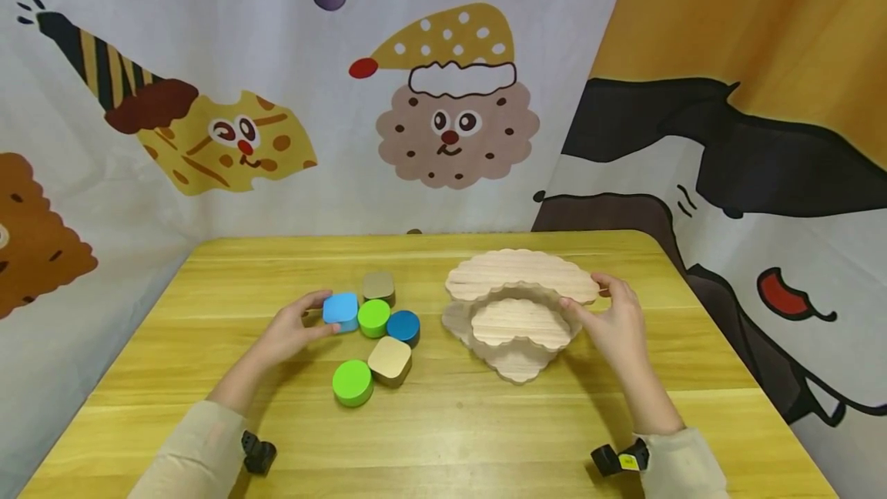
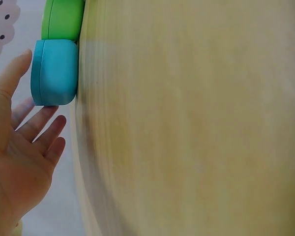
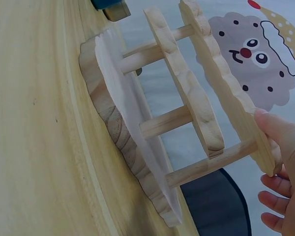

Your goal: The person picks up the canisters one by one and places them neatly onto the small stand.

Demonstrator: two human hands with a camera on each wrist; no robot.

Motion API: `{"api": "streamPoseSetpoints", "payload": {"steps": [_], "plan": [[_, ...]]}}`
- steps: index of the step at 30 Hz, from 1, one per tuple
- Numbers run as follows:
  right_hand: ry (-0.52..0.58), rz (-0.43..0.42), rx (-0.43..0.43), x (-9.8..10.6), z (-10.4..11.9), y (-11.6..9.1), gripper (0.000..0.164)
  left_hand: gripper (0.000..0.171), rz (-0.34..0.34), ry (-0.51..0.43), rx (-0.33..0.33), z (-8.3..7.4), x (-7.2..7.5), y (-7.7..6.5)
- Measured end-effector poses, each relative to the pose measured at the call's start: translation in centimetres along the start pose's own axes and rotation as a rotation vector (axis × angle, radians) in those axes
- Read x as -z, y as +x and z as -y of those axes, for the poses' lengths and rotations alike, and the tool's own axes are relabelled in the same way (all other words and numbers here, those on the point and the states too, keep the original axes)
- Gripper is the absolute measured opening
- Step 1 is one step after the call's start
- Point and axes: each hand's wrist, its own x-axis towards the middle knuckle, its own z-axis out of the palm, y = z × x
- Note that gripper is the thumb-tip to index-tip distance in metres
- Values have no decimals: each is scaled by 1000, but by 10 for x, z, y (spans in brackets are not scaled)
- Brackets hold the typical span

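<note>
My left hand (image 1: 289,333) is at the light blue rounded-square block (image 1: 341,309), its thumb and fingers spread around the left side. In the left wrist view the thumb stands just off the top of this blue block (image 2: 58,73), with the fingers loosely extended beside and below it. The block rests on the table against a green round block (image 1: 374,316). My right hand (image 1: 617,322) pinches the right end of the top board of a tiered wooden stand (image 1: 521,272). In the right wrist view the scalloped boards (image 3: 191,93) are joined by round pegs (image 3: 166,122).
Around the first green block are a dark blue round block (image 1: 404,326), a tan block (image 1: 379,287) at the back, another tan block (image 1: 390,360), and a green round block (image 1: 353,382) in front. A printed curtain (image 1: 277,37) hangs behind the wooden table (image 1: 471,437).
</note>
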Motion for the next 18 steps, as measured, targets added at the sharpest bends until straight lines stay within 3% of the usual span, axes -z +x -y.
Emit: {"api": "streamPoseSetpoints", "payload": {"steps": [18], "plan": [[11,1,-7,0,1,0,71,72,6,27,31,1,-3,3]]}}
